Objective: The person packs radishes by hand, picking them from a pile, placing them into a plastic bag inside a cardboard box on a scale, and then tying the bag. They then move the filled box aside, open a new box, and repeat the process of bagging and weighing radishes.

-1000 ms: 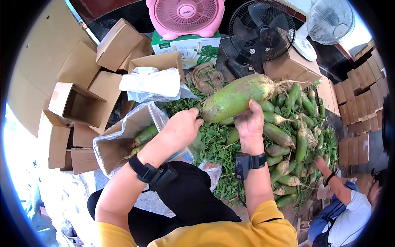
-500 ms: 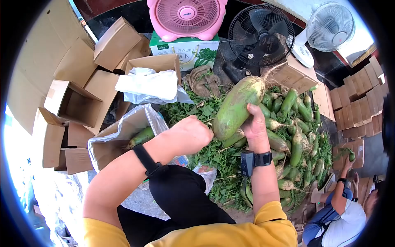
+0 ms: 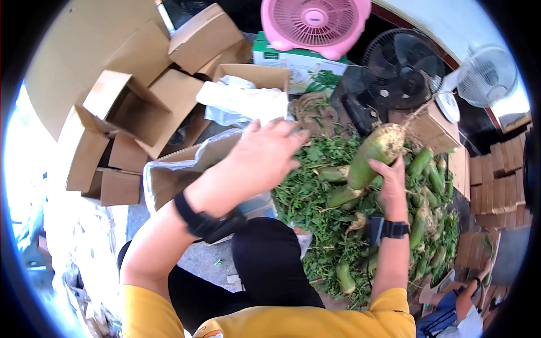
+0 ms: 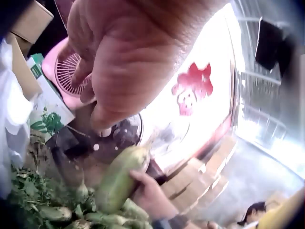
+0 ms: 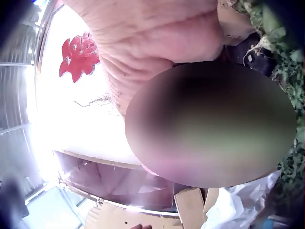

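In the head view my right hand [image 3: 391,183] grips a large green radish [image 3: 372,155], its rooted end pointing up and right. My left hand [image 3: 262,155] is raised over the lined box [image 3: 211,152], fingers spread and blurred, apart from the radish. The left wrist view shows the radish [image 4: 119,179] in my right hand [image 4: 152,195], with my left hand [image 4: 128,62] close above. In the right wrist view my right palm [image 5: 157,38] fills the top, and a blurred oval covers what it holds. More radishes [image 3: 420,163] lie on leafy greens [image 3: 315,214].
Cardboard boxes [image 3: 141,112] stand at left, one with white plastic [image 3: 242,101]. Behind are a burlap sack [image 3: 313,112], a pink fan [image 3: 315,22] on a printed box [image 3: 301,67], a black fan [image 3: 403,70] and a white fan [image 3: 487,81]. Another person [image 3: 462,310] is at lower right.
My left hand has come away from the radish's lower end and moved up and left, its fingers spreading. My right hand still holds the radish. The head view has shifted, moving the surroundings rightward.
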`<control>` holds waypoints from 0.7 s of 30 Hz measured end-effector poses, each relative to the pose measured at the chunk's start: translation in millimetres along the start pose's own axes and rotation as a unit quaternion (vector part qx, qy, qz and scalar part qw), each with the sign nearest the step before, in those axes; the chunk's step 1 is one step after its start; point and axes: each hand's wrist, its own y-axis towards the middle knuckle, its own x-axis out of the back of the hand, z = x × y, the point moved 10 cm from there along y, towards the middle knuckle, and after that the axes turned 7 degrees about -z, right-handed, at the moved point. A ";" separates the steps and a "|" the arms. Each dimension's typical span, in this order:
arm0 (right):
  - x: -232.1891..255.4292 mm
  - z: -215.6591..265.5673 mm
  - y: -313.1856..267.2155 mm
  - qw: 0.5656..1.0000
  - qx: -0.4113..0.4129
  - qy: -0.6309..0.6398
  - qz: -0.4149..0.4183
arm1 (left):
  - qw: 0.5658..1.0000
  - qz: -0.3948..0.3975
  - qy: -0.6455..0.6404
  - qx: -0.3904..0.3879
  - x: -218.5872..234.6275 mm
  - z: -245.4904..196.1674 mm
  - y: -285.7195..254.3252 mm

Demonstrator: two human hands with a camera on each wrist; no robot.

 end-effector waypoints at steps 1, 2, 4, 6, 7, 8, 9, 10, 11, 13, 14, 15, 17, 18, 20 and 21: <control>-8.6 4.6 -2.6 1.000 -0.008 0.004 0.025 | 0.999 -0.028 -0.029 0.026 18.7 17.7 -15.8; -20.4 10.7 -5.4 0.999 -0.015 0.007 0.051 | 0.995 -0.057 -0.058 0.052 37.1 36.0 -34.1; -49.3 29.1 -11.0 0.996 -0.019 0.023 0.083 | 0.987 -0.061 -0.078 0.129 60.4 67.5 -76.4; -90.1 54.2 -21.7 0.987 -0.001 0.031 0.159 | 0.973 -0.045 -0.070 0.218 64.8 98.1 -123.0; -113.3 68.3 -28.6 0.982 0.002 0.024 0.185 | 0.967 -0.031 -0.055 0.246 60.8 111.7 -145.8; -145.2 83.7 -38.4 0.967 0.016 0.004 0.254 | 0.966 -0.034 -0.053 0.251 60.0 118.4 -162.1; -173.4 98.2 -49.4 0.952 0.037 -0.016 0.303 | 0.966 -0.025 -0.013 0.258 58.3 124.9 -176.9; -202.0 107.5 -61.3 0.934 0.058 -0.037 0.352 | 0.964 -0.017 0.024 0.265 54.6 130.8 -189.4; -231.2 114.4 -72.7 0.909 0.113 -0.065 0.396 | 0.955 -0.025 0.031 0.296 50.4 140.2 -201.1; -289.6 119.7 -104.1 0.850 0.181 -0.100 0.485 | 0.948 -0.027 0.065 0.311 53.9 143.8 -207.0; -316.0 118.7 -123.8 0.818 0.194 -0.107 0.531 | 0.942 -0.023 0.099 0.321 56.4 147.1 -211.6; -337.7 103.2 -136.4 0.796 0.194 -0.124 0.560 | 0.938 -0.003 0.104 0.332 50.9 155.9 -218.8; -372.5 65.4 -159.3 0.738 0.212 -0.209 0.606 | 0.926 -0.015 0.107 0.360 52.0 170.9 -233.1; -384.8 46.7 -168.4 0.697 0.229 -0.277 0.620 | 0.917 -0.025 0.110 0.383 55.4 179.2 -240.8; -401.6 4.5 -181.4 0.645 0.237 -0.324 0.651 | 0.908 0.009 0.086 0.409 49.7 190.8 -250.4; -406.3 -10.3 -186.6 0.616 0.244 -0.351 0.662 | 0.909 -0.005 0.064 0.412 48.7 191.8 -251.9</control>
